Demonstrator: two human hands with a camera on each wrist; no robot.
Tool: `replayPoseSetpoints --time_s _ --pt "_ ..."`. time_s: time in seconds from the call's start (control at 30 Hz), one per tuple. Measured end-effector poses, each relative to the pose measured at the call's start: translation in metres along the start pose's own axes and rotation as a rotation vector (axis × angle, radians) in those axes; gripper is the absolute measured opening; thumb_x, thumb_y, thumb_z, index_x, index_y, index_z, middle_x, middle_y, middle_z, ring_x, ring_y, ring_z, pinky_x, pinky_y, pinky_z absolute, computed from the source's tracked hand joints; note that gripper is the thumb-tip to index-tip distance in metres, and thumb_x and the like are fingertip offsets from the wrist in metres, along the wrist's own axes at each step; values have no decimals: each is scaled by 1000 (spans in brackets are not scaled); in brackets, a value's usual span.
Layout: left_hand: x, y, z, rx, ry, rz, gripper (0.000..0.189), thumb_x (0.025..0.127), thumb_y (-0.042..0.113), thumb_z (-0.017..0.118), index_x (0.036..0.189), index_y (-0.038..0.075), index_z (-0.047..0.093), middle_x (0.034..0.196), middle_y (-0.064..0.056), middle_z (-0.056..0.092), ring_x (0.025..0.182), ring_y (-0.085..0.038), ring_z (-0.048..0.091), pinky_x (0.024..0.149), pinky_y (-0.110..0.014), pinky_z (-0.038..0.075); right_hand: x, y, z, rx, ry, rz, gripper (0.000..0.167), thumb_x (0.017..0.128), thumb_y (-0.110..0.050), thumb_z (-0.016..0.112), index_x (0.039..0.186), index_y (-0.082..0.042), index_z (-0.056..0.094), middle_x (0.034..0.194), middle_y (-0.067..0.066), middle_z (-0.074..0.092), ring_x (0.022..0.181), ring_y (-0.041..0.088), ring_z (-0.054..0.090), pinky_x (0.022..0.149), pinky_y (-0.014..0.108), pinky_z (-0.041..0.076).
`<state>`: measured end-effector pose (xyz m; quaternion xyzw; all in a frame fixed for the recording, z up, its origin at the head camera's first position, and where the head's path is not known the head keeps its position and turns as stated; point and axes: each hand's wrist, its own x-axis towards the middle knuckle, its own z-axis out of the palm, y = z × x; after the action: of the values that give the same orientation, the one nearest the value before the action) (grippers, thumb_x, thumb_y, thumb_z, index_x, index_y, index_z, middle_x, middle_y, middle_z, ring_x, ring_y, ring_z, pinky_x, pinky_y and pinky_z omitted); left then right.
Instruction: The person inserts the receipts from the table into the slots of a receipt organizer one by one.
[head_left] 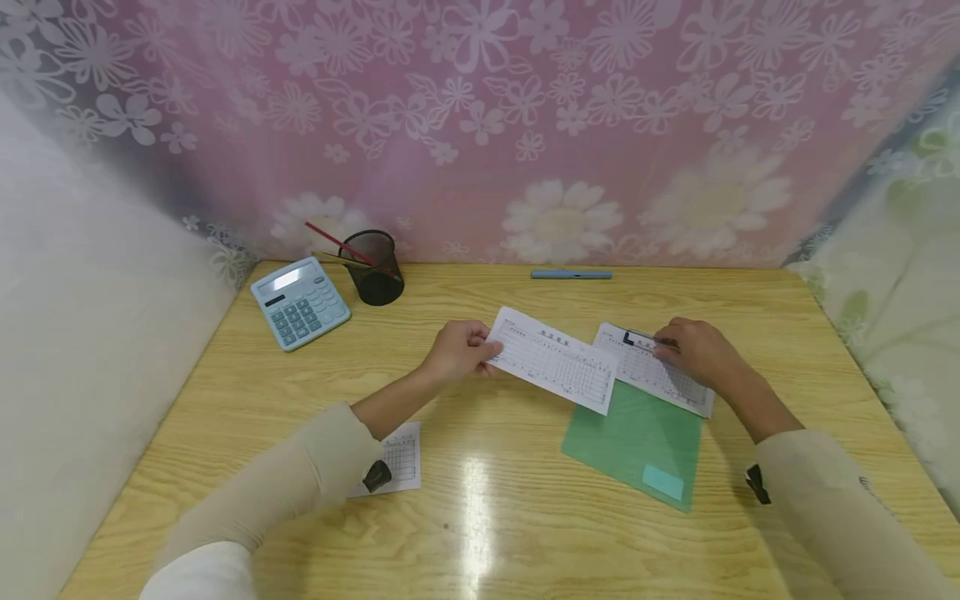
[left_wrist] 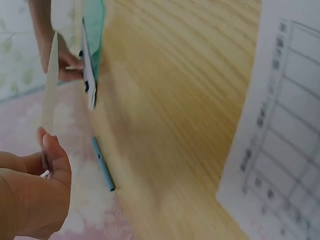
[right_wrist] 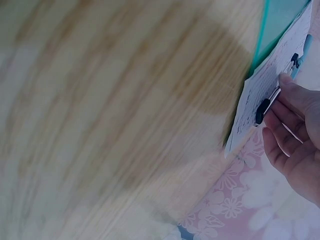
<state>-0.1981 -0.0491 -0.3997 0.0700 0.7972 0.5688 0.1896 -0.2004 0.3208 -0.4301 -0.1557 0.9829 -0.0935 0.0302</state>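
Observation:
My left hand (head_left: pixel 459 352) pinches one end of a printed form (head_left: pixel 555 360) between thumb and fingers. It is held up, its far end overlapping a green clipboard (head_left: pixel 630 442) in the head view. More printed forms (head_left: pixel 652 379) lie at the clipboard's top, under a metal clip with black ends (head_left: pixel 630 337). At that clip is my right hand (head_left: pixel 701 354). The right wrist view shows the thumb and forefinger pinching the clip's metal bar (right_wrist: pixel 274 96), the other fingers curled beyond the edge. Seen edge-on in the left wrist view, the held form (left_wrist: pixel 51 100) rises from the fingertips.
Another printed form (head_left: pixel 402 458) lies on the wooden table (head_left: pixel 517 500), partly hidden by my left forearm. A blue calculator (head_left: pixel 318 302) and a black mesh pen holder (head_left: pixel 381 287) stand at the back left. Along the back edge lies a blue pen (head_left: pixel 572 274).

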Motion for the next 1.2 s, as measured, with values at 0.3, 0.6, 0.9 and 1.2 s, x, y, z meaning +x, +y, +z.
replayPoseSetpoints --time_s 0.3,0.6,0.9,1.2 --pt "20 5 45 13 -70 -44 9 89 5 64 91 -4 63 72 -18 69 60 -29 69 64 -37 59 1 -1 0 -4 12 -7 26 88 -14 66 108 3 67 93 14 65 81 28 63 71 45 50" --pt "38 10 88 -53 -106 -125 6 88 1 64 87 -4 63 73 -18 71 65 -27 71 64 -32 60 1 0 0 5 5 -7 25 89 -14 65 108 3 67 93 15 65 81 29 62 72 45 50" --pt "50 11 130 -106 -33 -240 22 86 1 67 73 5 49 71 -17 72 64 -26 72 46 -19 52 1 1 -1 9 9 -20 24 89 -12 65 106 4 67 92 14 64 81 29 63 72 46 50" --pt "57 10 153 -90 30 -272 12 85 0 67 78 -1 58 62 -16 69 64 -26 72 44 -18 51 2 -7 2 -10 6 24 23 89 -9 64 106 5 67 94 15 64 86 31 62 77 48 50"
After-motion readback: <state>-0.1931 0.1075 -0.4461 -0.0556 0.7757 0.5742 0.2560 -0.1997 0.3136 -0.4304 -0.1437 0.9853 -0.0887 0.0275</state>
